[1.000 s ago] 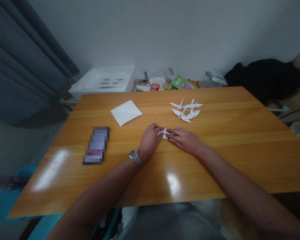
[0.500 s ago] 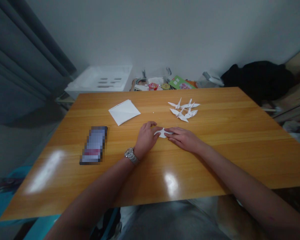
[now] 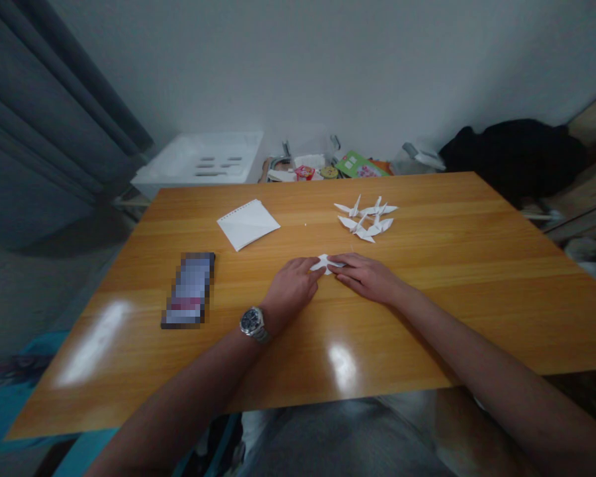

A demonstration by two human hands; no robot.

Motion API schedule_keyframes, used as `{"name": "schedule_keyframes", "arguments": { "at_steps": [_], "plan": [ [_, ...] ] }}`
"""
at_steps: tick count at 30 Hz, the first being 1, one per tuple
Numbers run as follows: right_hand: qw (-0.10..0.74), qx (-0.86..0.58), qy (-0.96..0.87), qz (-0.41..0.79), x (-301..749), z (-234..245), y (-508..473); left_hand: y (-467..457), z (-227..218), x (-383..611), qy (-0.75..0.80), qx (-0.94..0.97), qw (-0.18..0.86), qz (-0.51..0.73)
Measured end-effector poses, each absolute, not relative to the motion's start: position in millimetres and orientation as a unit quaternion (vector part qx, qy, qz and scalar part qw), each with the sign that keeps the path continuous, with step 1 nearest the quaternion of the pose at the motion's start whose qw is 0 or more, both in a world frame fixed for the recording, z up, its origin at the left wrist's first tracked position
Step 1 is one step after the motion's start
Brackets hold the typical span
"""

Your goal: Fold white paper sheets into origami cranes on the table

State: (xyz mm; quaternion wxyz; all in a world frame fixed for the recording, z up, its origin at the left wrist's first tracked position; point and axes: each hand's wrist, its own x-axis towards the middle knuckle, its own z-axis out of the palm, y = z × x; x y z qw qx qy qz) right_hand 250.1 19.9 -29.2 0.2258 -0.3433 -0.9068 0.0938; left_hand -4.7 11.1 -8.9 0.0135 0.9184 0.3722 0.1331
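A small piece of folded white paper (image 3: 324,263) lies on the wooden table (image 3: 407,331) in front of me, between my two hands. The fingertips of my left hand (image 3: 292,287) hold its left side, with the palm turned down and a metal watch (image 3: 252,322) on the wrist. On the paper's right side, the thumb and fingers of my right hand (image 3: 366,276) grip the edge, the fingers lying close together. My fingers cover both ends of the paper. Several white origami cranes (image 3: 367,218) sit together beyond my right hand.
A stack of white paper sheets (image 3: 248,225) with a perforated edge lies beyond my left hand. The phone (image 3: 189,290), its screen blurred, rests at the left. Behind the table stand a white plastic tray (image 3: 203,156) and a green booklet (image 3: 360,163).
My left hand has turned more palm-down, and its raised fingers have come down to the paper. The watch face now shows. My right hand has stayed almost where it was.
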Motion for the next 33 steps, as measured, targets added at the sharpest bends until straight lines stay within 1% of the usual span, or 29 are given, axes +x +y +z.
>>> {"name": "schedule_keyframes", "arguments": {
  "at_steps": [5, 9, 15, 19, 22, 27, 33],
  "plan": [
    [0.22, -0.327, -0.913, 0.107, 258, -27, 20, 7, -5, 1, 0.387, 0.914, 0.014, 0.12],
    [0.22, -0.34, -0.909, 0.101, 262, -23, 16, 7, -5, 4, 0.396, 0.91, 0.01, 0.124],
    [0.204, -0.354, -0.908, 0.091, 261, -21, 13, 11, -7, -2, 0.363, 0.924, 0.013, 0.118],
    [0.214, -0.359, -0.904, 0.093, 260, -24, 13, 10, -6, -5, 0.364, 0.926, 0.025, 0.102],
    [0.21, -0.361, -0.904, 0.084, 259, -27, 10, 6, -7, -4, 0.375, 0.92, 0.024, 0.111],
    [0.181, -0.373, -0.908, 0.057, 257, -23, -4, 4, -9, -1, 0.389, 0.911, 0.004, 0.141],
    [0.176, -0.353, -0.915, 0.082, 243, -15, -27, 3, -1, 2, 0.396, 0.908, -0.007, 0.137]
  ]
}}
